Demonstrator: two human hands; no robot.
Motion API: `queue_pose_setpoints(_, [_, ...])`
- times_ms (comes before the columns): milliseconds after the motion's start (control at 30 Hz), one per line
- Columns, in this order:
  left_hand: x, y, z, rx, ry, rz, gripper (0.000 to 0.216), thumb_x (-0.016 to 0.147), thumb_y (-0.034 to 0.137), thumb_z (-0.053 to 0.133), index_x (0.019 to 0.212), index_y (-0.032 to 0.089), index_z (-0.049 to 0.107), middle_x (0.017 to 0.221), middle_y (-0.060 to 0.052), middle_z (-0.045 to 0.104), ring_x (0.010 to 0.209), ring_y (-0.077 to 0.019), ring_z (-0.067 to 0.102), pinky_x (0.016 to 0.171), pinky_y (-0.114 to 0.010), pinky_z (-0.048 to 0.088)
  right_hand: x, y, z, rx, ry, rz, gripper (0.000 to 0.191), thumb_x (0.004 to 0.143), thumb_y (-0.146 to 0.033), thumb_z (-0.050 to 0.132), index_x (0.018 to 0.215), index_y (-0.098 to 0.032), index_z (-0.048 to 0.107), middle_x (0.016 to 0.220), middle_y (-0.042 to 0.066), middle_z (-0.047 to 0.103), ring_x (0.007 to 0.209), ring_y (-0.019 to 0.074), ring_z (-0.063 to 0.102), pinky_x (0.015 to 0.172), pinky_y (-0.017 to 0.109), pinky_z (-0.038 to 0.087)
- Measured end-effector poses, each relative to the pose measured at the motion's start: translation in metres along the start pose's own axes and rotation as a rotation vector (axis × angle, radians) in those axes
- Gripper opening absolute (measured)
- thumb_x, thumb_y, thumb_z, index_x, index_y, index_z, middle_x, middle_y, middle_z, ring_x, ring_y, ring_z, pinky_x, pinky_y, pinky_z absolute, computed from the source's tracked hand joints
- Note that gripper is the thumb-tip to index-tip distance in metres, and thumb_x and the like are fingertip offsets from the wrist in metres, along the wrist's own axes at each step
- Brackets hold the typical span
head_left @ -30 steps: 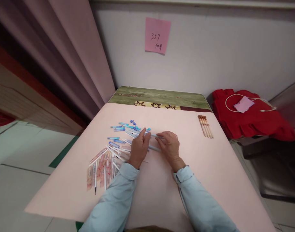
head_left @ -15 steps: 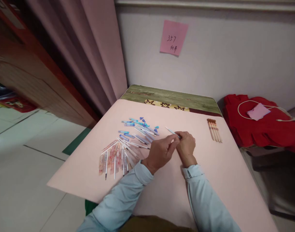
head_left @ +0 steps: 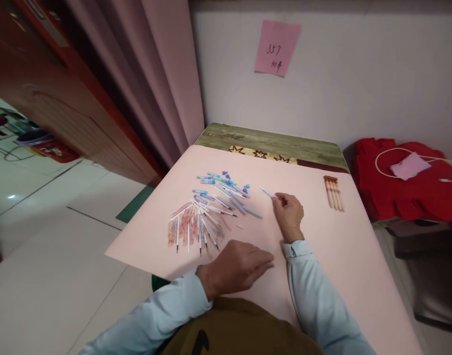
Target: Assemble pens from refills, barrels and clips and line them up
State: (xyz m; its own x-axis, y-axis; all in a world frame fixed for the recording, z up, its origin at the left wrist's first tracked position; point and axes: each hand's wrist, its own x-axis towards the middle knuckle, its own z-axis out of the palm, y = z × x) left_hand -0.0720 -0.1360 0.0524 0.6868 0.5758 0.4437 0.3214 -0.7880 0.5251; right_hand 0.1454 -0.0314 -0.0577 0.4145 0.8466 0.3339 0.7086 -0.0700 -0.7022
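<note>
My right hand (head_left: 288, 214) is closed around a slim pale-blue pen (head_left: 266, 192), whose whitish end points up and left. Nearer my body, my left hand (head_left: 242, 266) hovers over the table with fingers pressed together, pointing right; whatever it may hold is hidden. To the left lie loose pale-blue pen barrels (head_left: 253, 212) and white refills (head_left: 214, 235) with dark tips. Pinkish pen barrels (head_left: 171, 234) are spread beneath some refills. Blue caps (head_left: 228, 183) and short blue pen parts (head_left: 199, 192) lie farther back. A tiny white piece (head_left: 239, 227) rests between the pile and my hands.
Several beige pens with brown tops (head_left: 333, 193) stand in a row at the table's right. The pale pink table (head_left: 340, 276) meets a green wood-patterned strip (head_left: 285, 140) near the wall. A red cloth (head_left: 381, 190) with a white cable is at the right.
My left hand has come away from the pen and moved down toward my body. The right hand keeps the pen. The view has shifted somewhat.
</note>
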Motion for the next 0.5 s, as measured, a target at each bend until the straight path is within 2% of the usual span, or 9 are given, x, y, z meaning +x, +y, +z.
queue_pose_setpoints(100, [-0.016, -0.014, -0.023, -0.125, 0.090, -0.253, 0.019, 0.092, 0.023, 0.056, 0.100, 0.020, 0.073, 0.083, -0.006, 0.076, 0.072, -0.0174, 0.071, 0.065, -0.026, 0.053, -0.001, -0.002, -0.001, 0.072, 0.043, 0.033, 0.031, 0.082, -0.041, 0.058, 0.095, -0.018, 0.076, 0.090, 0.007, 0.072, 0.079, 0.0205, 0.061, 0.080, 0.035, 0.046])
queue_pose_setpoints(200, [-0.027, -0.033, -0.048, -0.277, 0.284, -0.605, 0.019, 0.089, 0.031, 0.060, 0.090, 0.022, 0.076, 0.062, -0.001, 0.068, 0.053, -0.0139, 0.062, 0.052, -0.023, 0.048, -0.001, -0.004, -0.003, 0.183, 0.093, 0.067, 0.034, 0.084, -0.042, 0.057, 0.094, -0.016, 0.075, 0.091, 0.008, 0.072, 0.079, 0.0195, 0.063, 0.078, 0.033, 0.048])
queue_pose_setpoints(300, [-0.034, -0.050, -0.070, -0.390, 0.541, -0.869, 0.023, 0.082, 0.039, 0.066, 0.087, 0.019, 0.076, 0.056, 0.001, 0.060, 0.046, -0.0104, 0.049, 0.044, -0.020, 0.039, -0.001, -0.004, -0.003, 0.307, 0.188, 0.146, 0.037, 0.084, -0.045, 0.057, 0.095, -0.013, 0.074, 0.092, 0.010, 0.073, 0.081, 0.0197, 0.064, 0.078, 0.033, 0.050])
queue_pose_setpoints(400, [-0.038, -0.064, -0.084, -0.455, 0.676, -0.983, 0.029, 0.079, 0.044, 0.069, 0.088, 0.017, 0.074, 0.057, 0.002, 0.057, 0.045, -0.0085, 0.043, 0.041, -0.019, 0.033, 0.001, -0.004, -0.002, 0.428, 0.300, 0.238, 0.039, 0.083, -0.045, 0.059, 0.097, -0.011, 0.073, 0.093, 0.012, 0.074, 0.084, 0.0205, 0.066, 0.079, 0.034, 0.052])
queue_pose_setpoints(500, [-0.038, -0.076, -0.089, -0.479, 0.716, -1.015, 0.032, 0.077, 0.045, 0.070, 0.091, 0.016, 0.073, 0.059, 0.002, 0.056, 0.047, -0.0080, 0.042, 0.041, -0.018, 0.032, 0.003, -0.003, -0.002, 0.513, 0.343, 0.270, 0.038, 0.081, -0.044, 0.061, 0.096, -0.011, 0.073, 0.094, 0.012, 0.074, 0.085, 0.0206, 0.066, 0.081, 0.035, 0.053])
